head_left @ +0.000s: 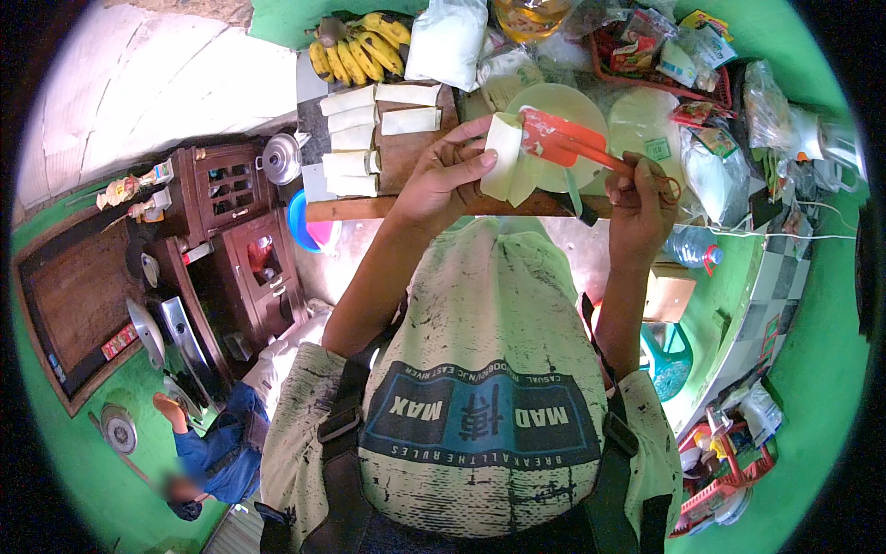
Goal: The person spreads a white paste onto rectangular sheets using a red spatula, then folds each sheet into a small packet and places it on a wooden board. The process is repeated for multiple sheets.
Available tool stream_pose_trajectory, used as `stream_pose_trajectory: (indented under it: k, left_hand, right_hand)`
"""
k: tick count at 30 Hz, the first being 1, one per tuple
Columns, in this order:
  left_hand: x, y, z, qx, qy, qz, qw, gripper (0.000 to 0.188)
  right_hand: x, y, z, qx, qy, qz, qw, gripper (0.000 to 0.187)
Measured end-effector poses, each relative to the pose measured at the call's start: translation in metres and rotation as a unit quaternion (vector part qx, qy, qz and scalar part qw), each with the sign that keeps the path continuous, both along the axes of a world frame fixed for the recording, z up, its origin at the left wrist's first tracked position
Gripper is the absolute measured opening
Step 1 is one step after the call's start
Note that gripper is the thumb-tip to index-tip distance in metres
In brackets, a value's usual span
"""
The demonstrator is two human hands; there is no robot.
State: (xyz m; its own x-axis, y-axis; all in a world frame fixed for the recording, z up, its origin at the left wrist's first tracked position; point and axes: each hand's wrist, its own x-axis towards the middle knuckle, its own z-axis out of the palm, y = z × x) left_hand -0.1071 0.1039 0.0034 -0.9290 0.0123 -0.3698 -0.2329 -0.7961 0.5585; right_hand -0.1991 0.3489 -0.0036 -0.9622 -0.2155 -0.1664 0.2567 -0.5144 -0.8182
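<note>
My left hand (pixel 449 175) pinches a pale, folded sheet of wrapper (pixel 503 164) between thumb and fingers, above the table's front edge. Closed round the handle of an orange spatula (pixel 565 136) is my right hand (pixel 643 198). White smears mark the spatula's blade, which is beside the wrapper's upper right edge; whether they touch I cannot tell. Behind the blade sits a pale round bowl (pixel 554 92), its contents mostly hidden. Several pale rolled wrappers (pixel 411 121) lie in two columns on and beside a brown wooden board (pixel 404 168), left of my left hand.
Bananas (pixel 360 54) and a white filled bag (pixel 447 42) stand at the back. A red basket of packets (pixel 637 69) and plastic bags (pixel 715 175) crowd the right. A water bottle (pixel 692 247) is below the table at right. Another person (pixel 221 439) is at lower left.
</note>
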Motion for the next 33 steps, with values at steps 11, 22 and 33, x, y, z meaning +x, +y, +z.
stream_pose_trajectory:
  k: [11,22,33]
  left_hand:
    - [0.008,-0.002,-0.001,-0.031,-0.077,0.084,0.993,0.046]
    - [0.015,-0.007,0.007,-0.066,-0.058,0.11,0.99,0.045]
    - [0.026,-0.013,0.008,-0.088,-0.088,0.103,0.987,0.036]
  right_hand:
    - [0.008,0.008,0.004,0.058,0.015,-0.041,0.997,0.021]
    - [0.013,0.005,-0.003,0.043,0.017,-0.043,0.998,0.021]
    - [0.025,-0.01,-0.017,0.096,-0.028,-0.027,0.995,0.02]
